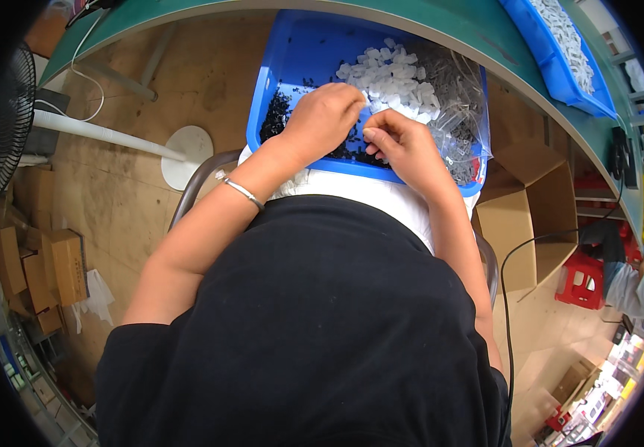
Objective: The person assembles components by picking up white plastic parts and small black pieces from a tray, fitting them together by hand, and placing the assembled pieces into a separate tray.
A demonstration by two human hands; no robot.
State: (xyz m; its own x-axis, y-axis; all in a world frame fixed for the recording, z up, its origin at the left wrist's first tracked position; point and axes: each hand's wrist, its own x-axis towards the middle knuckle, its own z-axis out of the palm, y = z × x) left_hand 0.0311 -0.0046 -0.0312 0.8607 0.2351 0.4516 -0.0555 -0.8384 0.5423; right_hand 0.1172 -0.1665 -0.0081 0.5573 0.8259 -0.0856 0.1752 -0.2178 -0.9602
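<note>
A blue plastic tray rests across my lap. Inside it are small black parts on the left, a heap of white plastic pieces in the middle, and clear plastic parts in a clear bag on the right. My left hand is over the middle of the tray, fingers pinched together near a bit of white. Close beside it, my right hand has thumb and forefinger pressed together. What the fingertips hold is too small or hidden to make out.
A green table curves along the far side, with another blue tray of pale parts on it. A fan stand is at left, cardboard boxes lower left. An open carton, red stool and another person are at right.
</note>
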